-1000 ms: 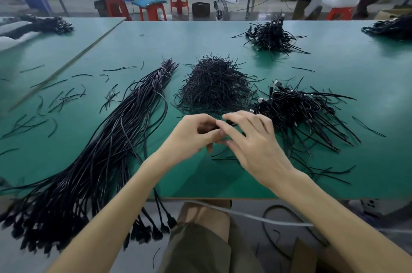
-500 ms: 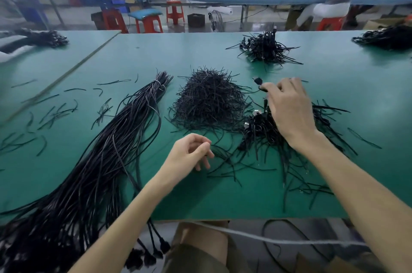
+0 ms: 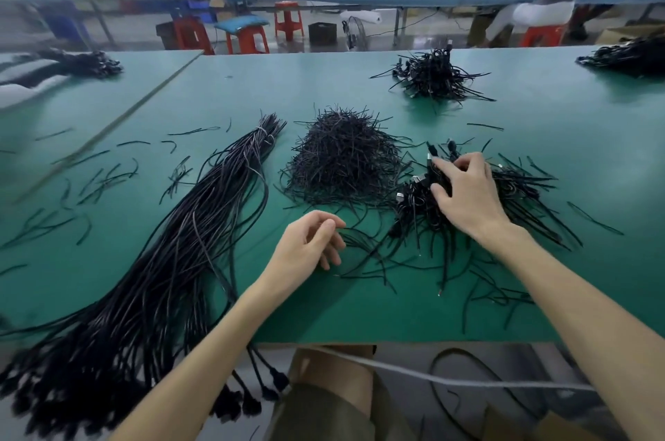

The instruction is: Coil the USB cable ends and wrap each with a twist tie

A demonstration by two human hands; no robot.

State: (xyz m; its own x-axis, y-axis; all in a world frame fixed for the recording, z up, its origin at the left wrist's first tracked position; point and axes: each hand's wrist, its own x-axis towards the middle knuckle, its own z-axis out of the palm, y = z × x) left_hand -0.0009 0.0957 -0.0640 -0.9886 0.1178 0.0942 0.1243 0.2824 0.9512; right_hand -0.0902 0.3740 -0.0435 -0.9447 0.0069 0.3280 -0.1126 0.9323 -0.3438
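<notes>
1. Table, green top: carrying all the stock listed below.
2. USB cable bundle: lying slantwise from the near left corner toward the middle, bound near its far tip, with plugs hanging over the near edge.
3. Twist tie heap: sitting mid-table, between the bundle and the tied pile.
4. Tied pile: lying right of the heap, just beside it, loose tails trailing toward the near edge.
5. Second pile: sitting near the far edge, well apart. Stray ties: lying scattered toward the left edge.
6. Right hand: lying on the tied pile, fingers bending down into the cables; whether it is gripping a coil or only pressing cannot be told.
7. Left hand: hovering in front of the heap, fingers loosely curling, nothing showing in it.
8. Handling, as judged: the cables are looking light, limp and springy, likely uncoiling if released; taking one just behind its plug seems best. Ties are looking thin and tangling, so pinching a single end is advised.
</notes>
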